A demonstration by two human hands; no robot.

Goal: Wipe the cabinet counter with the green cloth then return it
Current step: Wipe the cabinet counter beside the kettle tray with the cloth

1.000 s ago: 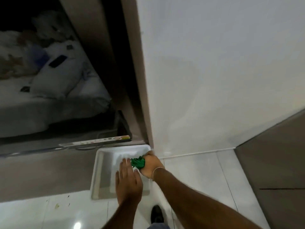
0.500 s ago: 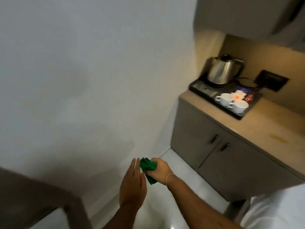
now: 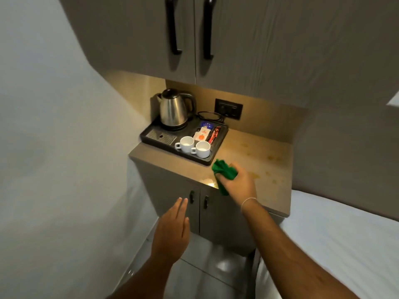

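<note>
Green cloth (image 3: 223, 172): soft fabric, deep green, bunched into a crumpled wad with one end hanging down. Held above the front edge of the counter, close to the near right corner of the black tray; whether it touches the surface cannot be told.

Cabinet counter (image 3: 257, 156): flat beige-tan top of a low grey two-door cabinet, lit from above, bare right half marked with scattered yellowish stains. A glossy bright patch sits at the front edge beside the cloth.

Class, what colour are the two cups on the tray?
The two cups are white, seen clearly in the head view.
</note>
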